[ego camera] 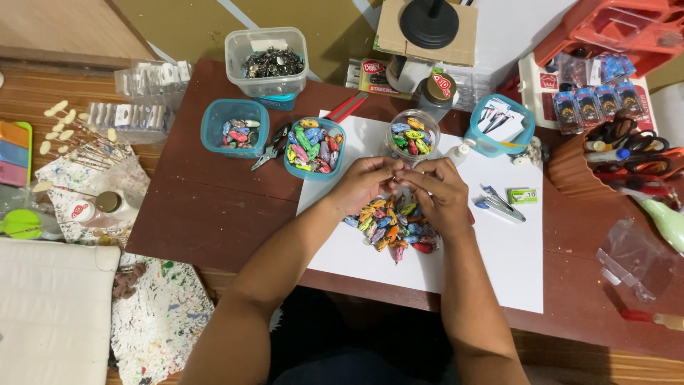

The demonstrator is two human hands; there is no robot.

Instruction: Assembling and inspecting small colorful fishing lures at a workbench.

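Observation:
My left hand (pixel 365 182) and my right hand (pixel 440 194) meet over a white sheet of paper (pixel 499 249), fingertips pinched together on a small piece that is mostly hidden between them. Just below the hands lies a pile of small multicoloured beads (pixel 390 227) on the paper. A round clear jar (pixel 413 135) with more coloured beads stands just beyond my hands. A teal bowl (pixel 314 147) full of the same beads sits to the left of it.
On the brown table (pixel 214 214) are another teal tub (pixel 234 128), a clear tub of dark metal parts (pixel 267 60), pliers (pixel 271 147), a blue tool (pixel 500 203), a small green box (pixel 522 194), a teal container with cards (pixel 500 122) and a basket of scissors (pixel 620 153).

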